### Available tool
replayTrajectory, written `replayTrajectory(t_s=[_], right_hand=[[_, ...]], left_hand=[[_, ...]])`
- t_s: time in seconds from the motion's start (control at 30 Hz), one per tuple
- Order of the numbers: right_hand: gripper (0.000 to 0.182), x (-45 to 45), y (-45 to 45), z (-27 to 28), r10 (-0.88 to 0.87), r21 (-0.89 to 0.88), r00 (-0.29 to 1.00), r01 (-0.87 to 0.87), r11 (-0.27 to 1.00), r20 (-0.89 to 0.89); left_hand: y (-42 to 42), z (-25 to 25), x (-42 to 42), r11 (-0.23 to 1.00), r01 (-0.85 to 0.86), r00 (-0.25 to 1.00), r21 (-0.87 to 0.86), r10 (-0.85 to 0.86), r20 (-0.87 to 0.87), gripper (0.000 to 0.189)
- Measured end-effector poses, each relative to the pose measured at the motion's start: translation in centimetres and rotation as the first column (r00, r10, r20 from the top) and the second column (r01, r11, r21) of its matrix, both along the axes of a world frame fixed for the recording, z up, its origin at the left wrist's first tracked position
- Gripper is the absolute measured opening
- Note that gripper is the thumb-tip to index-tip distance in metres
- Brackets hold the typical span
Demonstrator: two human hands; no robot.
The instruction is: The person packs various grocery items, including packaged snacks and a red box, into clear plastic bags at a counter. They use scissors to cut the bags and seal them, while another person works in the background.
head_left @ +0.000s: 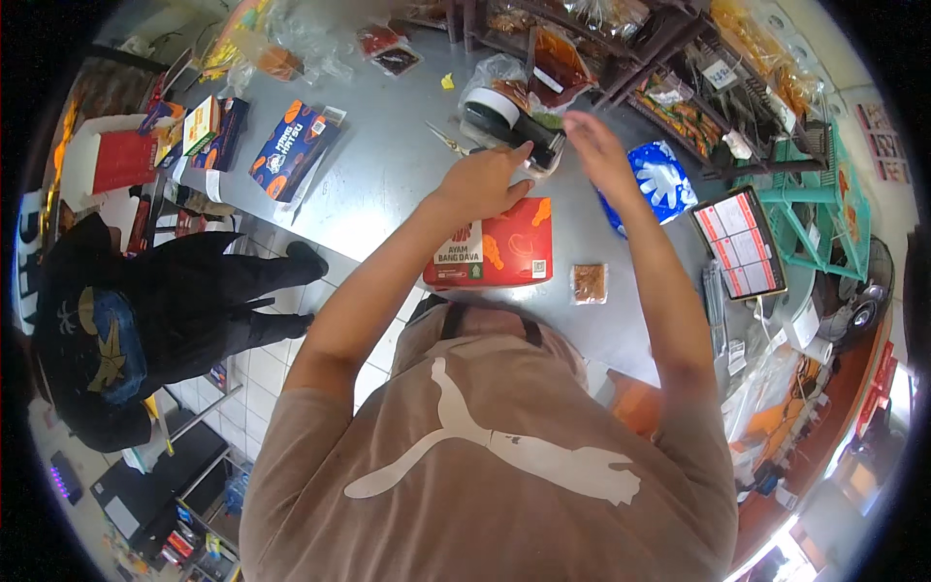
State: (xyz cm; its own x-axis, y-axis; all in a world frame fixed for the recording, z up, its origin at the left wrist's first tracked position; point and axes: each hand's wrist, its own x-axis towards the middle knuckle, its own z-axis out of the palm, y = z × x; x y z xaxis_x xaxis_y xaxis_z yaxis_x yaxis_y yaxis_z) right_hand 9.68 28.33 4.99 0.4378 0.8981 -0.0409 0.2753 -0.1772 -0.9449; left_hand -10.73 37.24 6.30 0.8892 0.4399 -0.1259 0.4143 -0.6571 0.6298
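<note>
A red printed cardboard box (516, 240) lies on the metal table before me, close to my body. My left hand (484, 178) hovers at its far edge, thumb and forefinger apart, with the fingertips close to a black tape dispenser (534, 142). That dispenser carries a white-sided roll (493, 105) and stands beyond the box. To its right is my right hand (604, 156), fingers extended and nothing visible in them. Scissors (445, 138) lie left of the dispenser, their handles partly hidden by my left hand. A small clear packet of brown contents (589, 284) rests right of the box.
A blue plastic pack (660, 182) lies beside my right forearm. Dark racks (640, 58) with packaged goods stand behind. Blue printed boxes (294, 149) sit at the left. A person in black clothing (167, 313) is beyond the table's left edge. A framed sheet (742, 244) stands at the right.
</note>
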Motion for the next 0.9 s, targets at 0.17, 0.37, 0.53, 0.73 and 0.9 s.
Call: replayTrajectory(t_s=[0.17, 0.37, 0.53, 0.73, 0.9], right_hand=[[0.039, 3.2, 3.5, -1.5, 0.223, -0.359, 0.909, -0.351, 0.865, -0.351], [0.012, 3.7, 1.4, -4.1, 0.255, -0.059, 0.733, -0.373, 0.926, -0.631], [0.013, 3.1, -2.1, -8.5, 0.163, 0.04, 0.895, -0.161, 0.986, -0.416], [0.017, 0.6, -4.0, -3.6, -0.17, 0.044, 0.777, 0.181, 0.983, 0.606], [0.035, -5.5, -12.2, -0.3, -0.189, -0.049, 0.948, 0.183, 0.982, -0.255]], left_hand=[[1.0, -0.7, 2.1, 0.977, 0.108, 0.972, 0.187, -0.064, -0.228, 0.057], [0.3, -1.1, 2.4, 0.951, 0.134, 0.955, 0.279, -0.048, -0.293, 0.056], [-0.2, -1.4, 2.8, 0.925, 0.142, 0.957, 0.351, -0.038, -0.288, 0.052], [-1.7, 0.7, 0.4, 0.896, 0.047, 0.999, 0.442, -0.04, -0.027, 0.046], [-5.5, 1.7, -9.9, 0.934, 0.217, 0.92, 0.282, -0.293, 0.262, 0.05]])
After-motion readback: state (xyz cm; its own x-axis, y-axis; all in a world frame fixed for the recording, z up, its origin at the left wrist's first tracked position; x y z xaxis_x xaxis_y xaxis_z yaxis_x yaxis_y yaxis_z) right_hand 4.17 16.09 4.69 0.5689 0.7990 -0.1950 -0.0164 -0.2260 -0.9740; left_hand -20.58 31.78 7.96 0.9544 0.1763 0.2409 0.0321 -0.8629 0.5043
